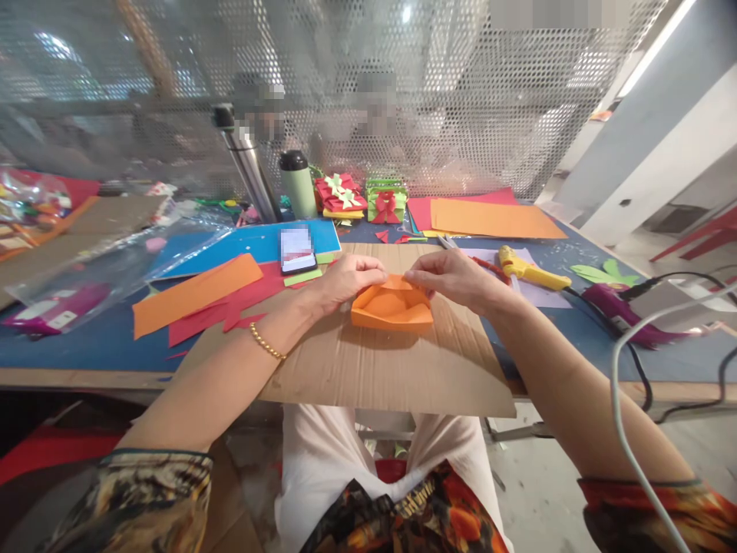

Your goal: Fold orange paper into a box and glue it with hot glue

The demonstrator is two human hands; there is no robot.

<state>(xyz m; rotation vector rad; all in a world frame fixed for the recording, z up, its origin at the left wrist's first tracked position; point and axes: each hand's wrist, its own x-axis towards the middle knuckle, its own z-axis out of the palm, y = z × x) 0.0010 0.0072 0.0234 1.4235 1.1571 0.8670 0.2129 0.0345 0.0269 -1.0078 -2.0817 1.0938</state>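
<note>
An orange folded paper box [392, 313] with an open top sits over the cardboard sheet [368, 369] in front of me. Its far edge is pinched between the fingers of my left hand [357, 278] on the left and my right hand [446, 278] on the right. Both hands are closed on the paper flap along that edge. Part of the far wall and its corners is hidden behind my fingers.
A yellow glue gun [533, 270] and scissors [447, 243] lie to the right, a purple glue gun [630, 313] with cords farther right. A phone [298, 250], orange paper strip [199, 293], green tumbler [298, 186], steel flask [250, 165] and small red and green paper boxes [387, 203] stand beyond.
</note>
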